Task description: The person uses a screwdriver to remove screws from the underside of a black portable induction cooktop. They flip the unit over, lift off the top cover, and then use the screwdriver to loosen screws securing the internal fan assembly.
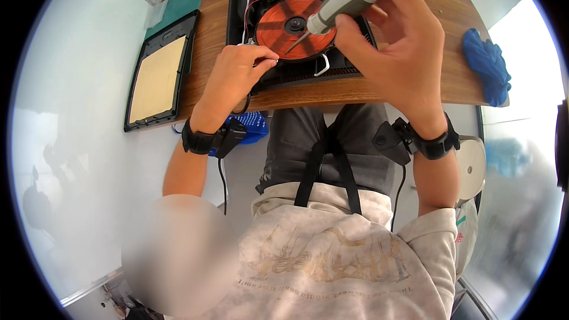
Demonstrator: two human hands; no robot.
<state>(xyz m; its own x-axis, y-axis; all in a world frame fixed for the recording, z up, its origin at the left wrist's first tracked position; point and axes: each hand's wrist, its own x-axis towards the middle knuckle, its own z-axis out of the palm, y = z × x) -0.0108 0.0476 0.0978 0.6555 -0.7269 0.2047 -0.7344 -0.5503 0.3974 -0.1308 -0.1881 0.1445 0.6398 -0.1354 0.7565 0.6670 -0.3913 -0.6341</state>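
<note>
An opened induction cooker base point(237, 6) lies on the wooden table, with a round copper coil point(275, 26) inside its black housing. My right hand point(409, 44) is closed around the grey handle of a screwdriver point(347, 7). The screwdriver is tilted, its thin shaft pointing down and left over the near part of the coil; I cannot tell whether the tip touches anything. At the coil's near left edge, my left hand point(234, 71) pinches with thumb and forefinger. What sits between those fingertips is too small to name. A white curved piece point(322, 66) stands out beside the coil.
A black cover panel with a tan inner sheet point(157, 80) lies at the table's left edge, near a green mat point(181, 3). On the right is a crumpled blue cloth point(487, 66). A blue perforated basket point(255, 125) shows below the table, and a pale round stool point(472, 169) stands at right.
</note>
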